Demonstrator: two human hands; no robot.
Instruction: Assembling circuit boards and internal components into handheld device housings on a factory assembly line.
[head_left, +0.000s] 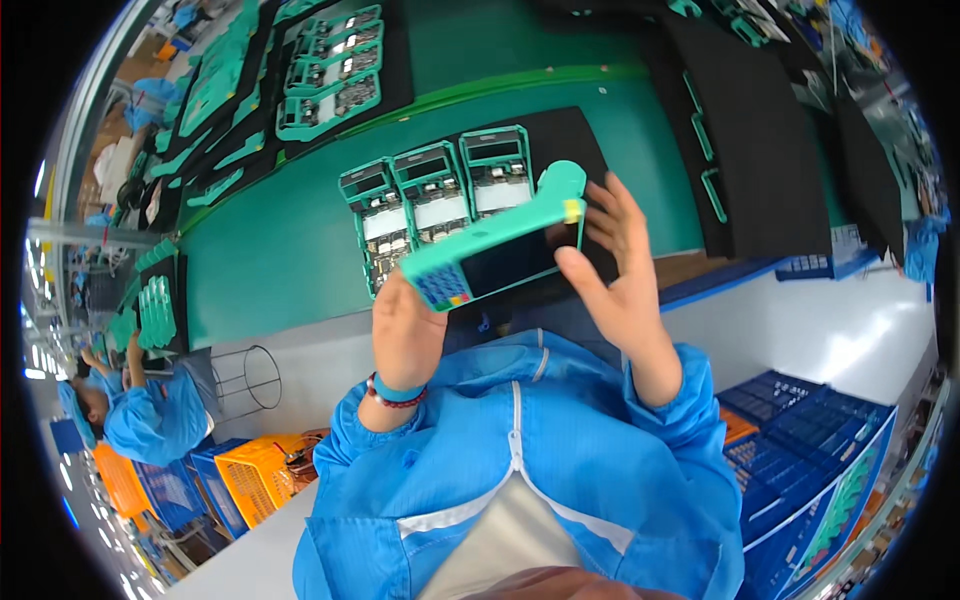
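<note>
A green payment terminal (500, 250) with a dark screen, a blue keypad and a small yellow piece at one corner is held tilted in front of my chest. My left hand (408, 335) grips its keypad end; part of the fingers is hidden behind the casing. My right hand (628, 275) is at the screen end, fingers stretched apart and thumb close to the screen's edge; whether it touches is unclear. Beyond the terminal, several open green housings (430, 195) with bare circuit boards lie in a row on a black mat (560, 135).
The green workbench (270, 240) runs across. More housings (335, 85) lie on a black mat at the far left; dark sheets (745, 150) cover the right. Orange baskets (262, 470) and blue crates (800, 430) stand below. A co-worker in blue (160, 415) is at the left.
</note>
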